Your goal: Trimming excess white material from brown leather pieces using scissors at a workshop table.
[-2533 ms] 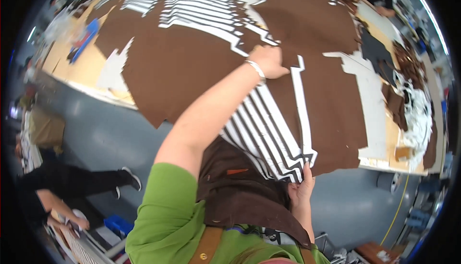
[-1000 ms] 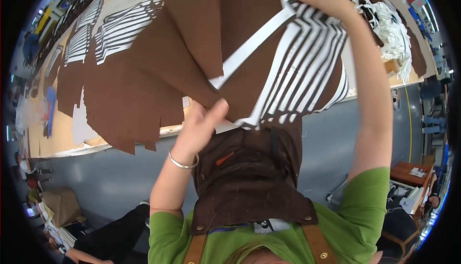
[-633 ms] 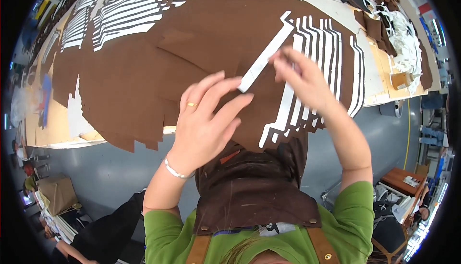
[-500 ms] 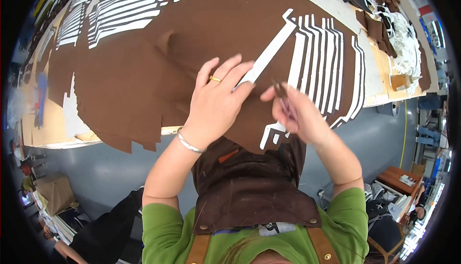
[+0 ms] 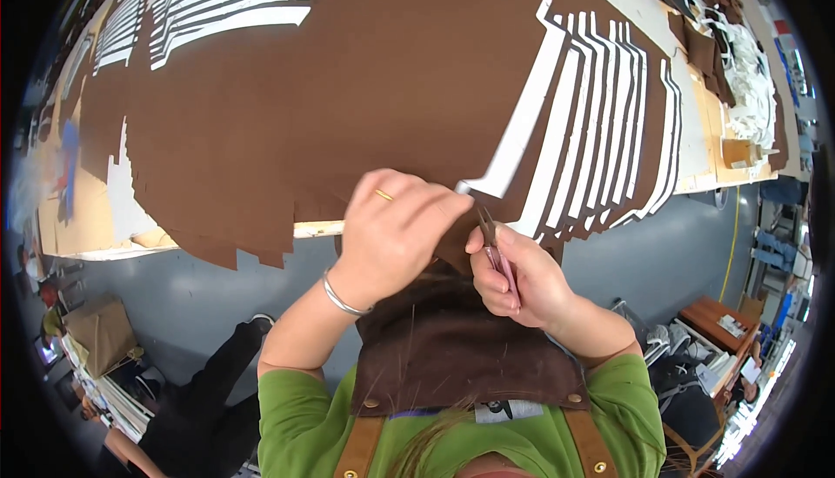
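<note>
A broad brown leather-like sheet [image 5: 374,86] covers the table and hangs over its near edge. White strips [image 5: 565,130] with bends lie on its right part. One wide white strip [image 5: 522,139] runs apart from the others, its bent near end beside my left fingertips. My left hand [image 5: 396,226], wearing a ring and a bangle, pinches the sheet's near edge at that end. My right hand [image 5: 522,278] is closed around pink-handled snips [image 5: 497,260]. Their dark tips point up toward the left fingertips, near the sheet's edge.
More white strips [image 5: 226,21] lie at the far left of the sheet. A pile of white scraps [image 5: 750,104] and brown offcuts sit on the table's right end, near a tan roll of tape [image 5: 739,153]. At lower left, a person in black [image 5: 200,408] is partly visible.
Both hands have moved toward me, the left now pinching at the near edge. The wide strip's near end has come into view and the sheet lies flatter. The snips have come close to the left fingers.
</note>
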A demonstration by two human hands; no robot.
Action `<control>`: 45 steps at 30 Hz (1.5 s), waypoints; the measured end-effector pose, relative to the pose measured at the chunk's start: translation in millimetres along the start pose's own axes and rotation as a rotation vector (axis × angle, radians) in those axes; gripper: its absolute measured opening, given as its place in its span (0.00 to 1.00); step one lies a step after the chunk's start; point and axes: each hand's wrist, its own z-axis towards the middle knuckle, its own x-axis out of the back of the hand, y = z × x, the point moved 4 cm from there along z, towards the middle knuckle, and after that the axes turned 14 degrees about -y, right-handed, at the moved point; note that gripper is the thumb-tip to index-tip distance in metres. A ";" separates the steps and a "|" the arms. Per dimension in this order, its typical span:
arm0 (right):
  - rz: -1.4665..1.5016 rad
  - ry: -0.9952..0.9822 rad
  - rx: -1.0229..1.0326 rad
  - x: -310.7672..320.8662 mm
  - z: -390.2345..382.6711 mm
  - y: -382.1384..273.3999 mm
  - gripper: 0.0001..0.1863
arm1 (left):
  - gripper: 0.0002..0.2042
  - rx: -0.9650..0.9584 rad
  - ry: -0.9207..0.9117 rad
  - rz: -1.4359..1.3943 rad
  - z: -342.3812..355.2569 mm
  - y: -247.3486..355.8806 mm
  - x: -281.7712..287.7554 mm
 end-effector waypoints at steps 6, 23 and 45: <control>-0.056 0.120 -0.005 -4.3 -4.3 2.2 0.16 | 0.07 -0.085 0.055 -0.075 -15.4 3.3 -15.1; -0.041 0.233 -0.029 -4.0 -1.4 -4.7 0.15 | 0.05 -0.208 0.099 -0.010 -21.5 1.6 -16.0; 0.082 0.149 -0.110 2.7 -5.9 -4.0 0.15 | 0.04 -0.233 0.100 0.025 -22.7 2.7 -17.3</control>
